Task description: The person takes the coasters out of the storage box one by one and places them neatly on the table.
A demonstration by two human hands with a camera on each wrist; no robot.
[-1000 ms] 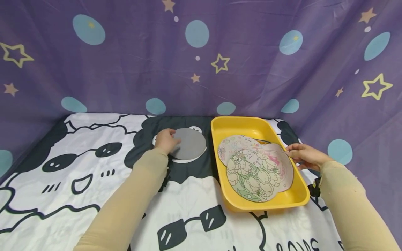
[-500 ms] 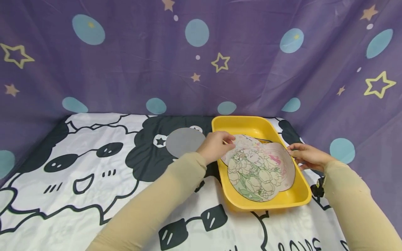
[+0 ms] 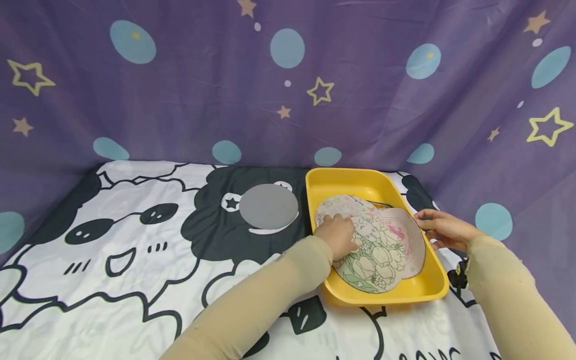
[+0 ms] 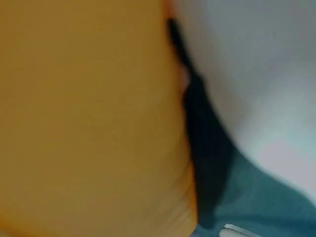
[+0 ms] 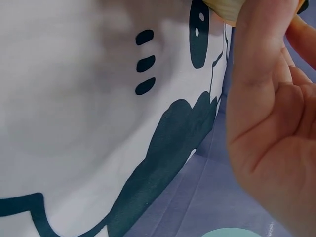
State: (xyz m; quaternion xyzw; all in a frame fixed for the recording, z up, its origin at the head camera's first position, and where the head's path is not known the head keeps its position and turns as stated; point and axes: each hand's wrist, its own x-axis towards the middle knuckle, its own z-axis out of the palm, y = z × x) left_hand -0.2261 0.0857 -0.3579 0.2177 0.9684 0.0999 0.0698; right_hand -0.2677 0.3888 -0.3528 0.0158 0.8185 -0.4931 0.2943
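My left hand [image 3: 336,235] is over the left edge of the round discs in the yellow tray [image 3: 387,299], its thumb and fingers apart above the flower-printed disc [image 3: 375,262]. Behind that disc lie a disc with a faint coloured drawing [image 3: 330,204] and a pink-drawn disc [image 3: 416,250], partly covered. My right hand [image 3: 445,229] grips the tray's right rim between thumb and fingers; the right wrist view shows this hand [image 5: 271,113] from the palm side. The left wrist view is mostly filled by blurred yellow and pale surfaces.
A plain grey disc [image 3: 269,206] lies left of the tray on the cartoon-printed cloth [image 3: 135,230]. A thin dark strip [image 3: 380,204] shows at the back of the discs. A purple curtain [image 3: 202,100] hangs behind the table.
My left hand has left the grey disc, moved right across the tray's left rim and come down over the discs. My right hand stays at the tray's rim.
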